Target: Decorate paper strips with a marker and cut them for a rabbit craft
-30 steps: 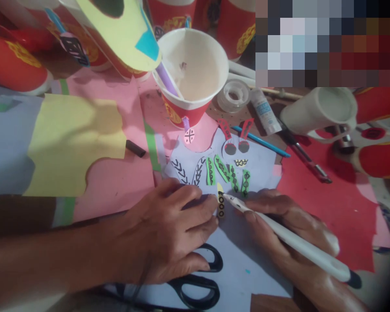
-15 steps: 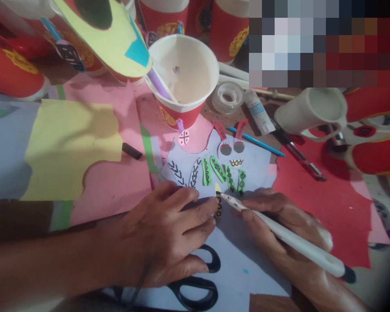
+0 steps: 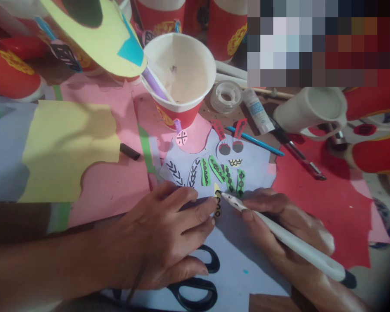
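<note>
Yellow strip, same spot: your right hand, grasping the pen, keeps it at the far black curve, apparently unfinished; your left hand rests unclenched alongside.

pen: white, black at the near-right end. small strip: yellow, black rings. green strips: black scallops and beads. far strips: red, dark dots. center cup: red, white rim, yellow emblem. scissors: black handles. right sheet: red. left cutout: yellow. roundel: pink, black cross. slim stick: blue.
</note>
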Available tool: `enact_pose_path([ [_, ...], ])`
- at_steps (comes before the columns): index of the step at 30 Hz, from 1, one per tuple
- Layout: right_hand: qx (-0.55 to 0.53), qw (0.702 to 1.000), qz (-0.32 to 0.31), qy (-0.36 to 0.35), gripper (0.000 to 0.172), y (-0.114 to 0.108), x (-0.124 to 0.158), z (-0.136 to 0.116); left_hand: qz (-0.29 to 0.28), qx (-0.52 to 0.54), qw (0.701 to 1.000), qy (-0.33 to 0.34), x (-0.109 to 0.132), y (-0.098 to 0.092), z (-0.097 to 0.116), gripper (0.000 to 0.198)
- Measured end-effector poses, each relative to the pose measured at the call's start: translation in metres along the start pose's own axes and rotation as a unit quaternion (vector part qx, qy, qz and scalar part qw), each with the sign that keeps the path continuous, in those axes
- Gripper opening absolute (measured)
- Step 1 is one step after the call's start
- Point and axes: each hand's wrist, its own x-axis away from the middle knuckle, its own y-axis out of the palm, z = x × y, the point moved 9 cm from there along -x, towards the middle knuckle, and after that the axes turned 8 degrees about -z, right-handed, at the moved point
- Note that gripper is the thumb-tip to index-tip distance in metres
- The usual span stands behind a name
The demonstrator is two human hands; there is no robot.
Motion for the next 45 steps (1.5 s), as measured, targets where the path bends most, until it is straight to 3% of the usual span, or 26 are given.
enact_pose_path([
  [11,-0.038,0.999,-0.008,0.032,0.001,0.002,0.004,0.008,-0.026,0.001,1.0,0.002,0.001,0.003,0.0,0.04],
  [19,-0.029,0.998,-0.035,0.045,0.003,0.002,0.002,0.006,-0.006,0.008,1.0,0.014,0.0,0.001,0.001,0.041],
  [28,-0.141,0.979,0.074,0.125,0.008,-0.003,0.015,0.025,-0.009,0.018,1.0,0.018,0.001,0.003,0.0,0.041],
  [34,-0.197,0.97,0.07,0.128,0.018,0.0,0.015,0.03,-0.002,0.02,1.0,0.011,0.002,0.004,-0.001,0.04],
  [45,-0.235,0.963,0.057,0.119,0.017,0.001,0.009,0.025,0.013,0.035,0.999,0.013,0.004,0.003,-0.001,0.041],
])
